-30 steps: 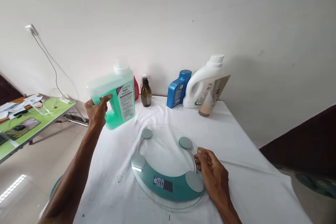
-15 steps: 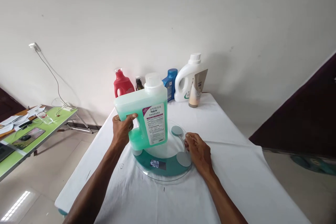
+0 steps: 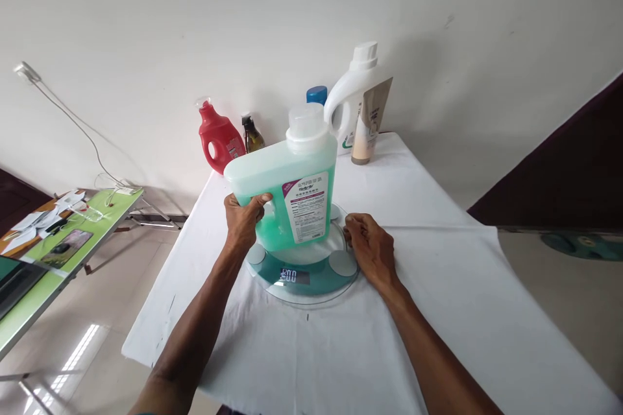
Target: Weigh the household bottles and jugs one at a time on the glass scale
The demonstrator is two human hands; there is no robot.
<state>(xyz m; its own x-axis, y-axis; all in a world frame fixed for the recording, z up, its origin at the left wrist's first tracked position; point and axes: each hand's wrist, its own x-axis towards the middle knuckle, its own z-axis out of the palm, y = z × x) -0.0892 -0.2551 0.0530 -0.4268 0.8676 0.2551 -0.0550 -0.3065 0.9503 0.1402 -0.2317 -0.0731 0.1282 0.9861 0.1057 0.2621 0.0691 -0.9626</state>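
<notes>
My left hand (image 3: 246, 217) is closed round the handle of a big translucent jug (image 3: 277, 175) of green liquid with a white label and a clear cap. The jug is tilted a little and covers the back of a round glass bathroom scale (image 3: 304, 285). Whether its base touches the glass, I cannot tell. Zeros show on the scale's lit display (image 3: 294, 276). At the scale's right edge rests my right hand (image 3: 370, 246), its fingers curled in by the rim; what the fingertips hold, if anything, is hidden.
Along the wall stand a red jug (image 3: 221, 136), a dark pump bottle (image 3: 252, 136), a blue-capped bottle (image 3: 317, 94), a white jug (image 3: 357, 81) and a beige tube (image 3: 372, 120). A white cloth (image 3: 438, 285) covers the table. To the left is a green desk (image 3: 104, 204) with papers and a laptop.
The green jug has shifted right over the scale, still in my left hand. My right hand stays by the scale's edge. The camera view has tilted and shifted.
</notes>
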